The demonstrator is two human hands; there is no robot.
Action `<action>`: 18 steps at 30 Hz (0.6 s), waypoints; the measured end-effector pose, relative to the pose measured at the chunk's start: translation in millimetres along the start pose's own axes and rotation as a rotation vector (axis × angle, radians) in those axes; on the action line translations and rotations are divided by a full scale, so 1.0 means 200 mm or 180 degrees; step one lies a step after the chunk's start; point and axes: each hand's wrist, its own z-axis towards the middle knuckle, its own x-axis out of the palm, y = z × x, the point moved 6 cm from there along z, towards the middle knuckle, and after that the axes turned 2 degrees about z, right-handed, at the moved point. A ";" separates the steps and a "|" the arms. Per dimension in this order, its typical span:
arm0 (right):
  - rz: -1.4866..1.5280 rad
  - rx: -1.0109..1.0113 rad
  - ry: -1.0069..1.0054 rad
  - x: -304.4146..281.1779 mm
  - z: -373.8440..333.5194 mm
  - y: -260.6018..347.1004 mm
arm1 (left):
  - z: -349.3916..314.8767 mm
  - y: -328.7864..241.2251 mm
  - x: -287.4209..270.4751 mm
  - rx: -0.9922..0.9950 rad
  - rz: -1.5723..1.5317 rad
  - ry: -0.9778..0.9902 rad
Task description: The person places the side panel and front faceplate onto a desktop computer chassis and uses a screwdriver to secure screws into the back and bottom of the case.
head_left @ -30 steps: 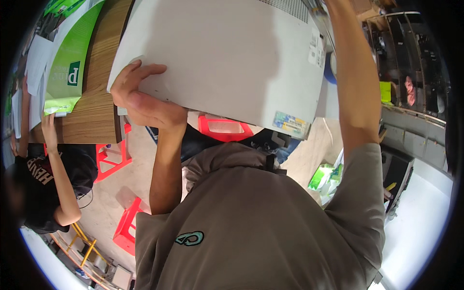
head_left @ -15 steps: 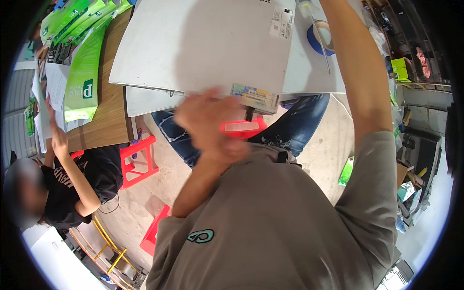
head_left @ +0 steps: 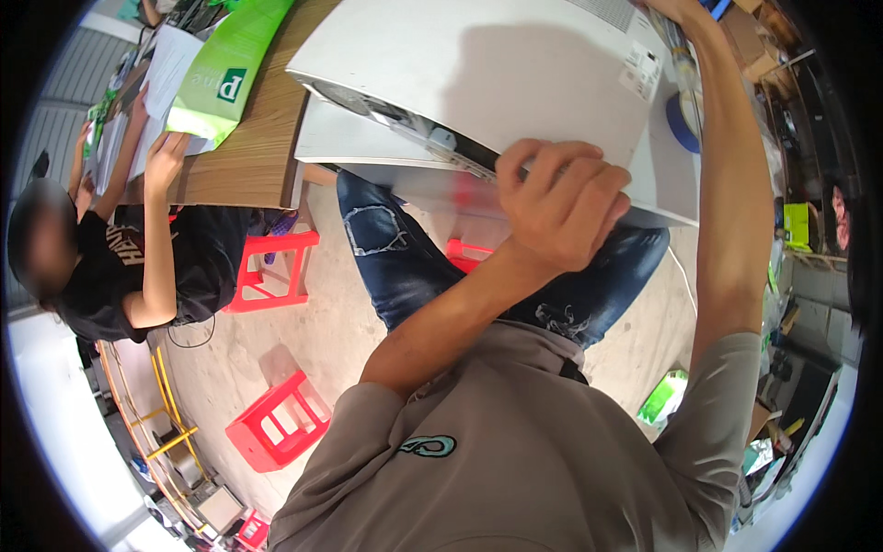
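Left hand (head_left: pixel 561 207) fingers grip the white panel (head_left: pixel 487 74) edge at frame centre; right hand grip unverifiable; slippage could drop the panel.

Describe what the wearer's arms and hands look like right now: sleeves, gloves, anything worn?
Both hands, left hand and right hand, are bare, with no gloves, rings or watch visible. The forearms are uncovered; short taupe-grey T-shirt sleeves end near the elbows. The shirt carries a small teal logo.

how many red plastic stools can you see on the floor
4: one beside the seated person, one partly hidden under the white panel, one lower left, one tiny at the bottom edge. Others may be hidden.
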 end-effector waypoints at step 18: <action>0.2630 -0.1330 -0.1534 -0.87 -0.81 0.09 | 0.03 0.01 0.08 -0.0193 -0.0313 0.0488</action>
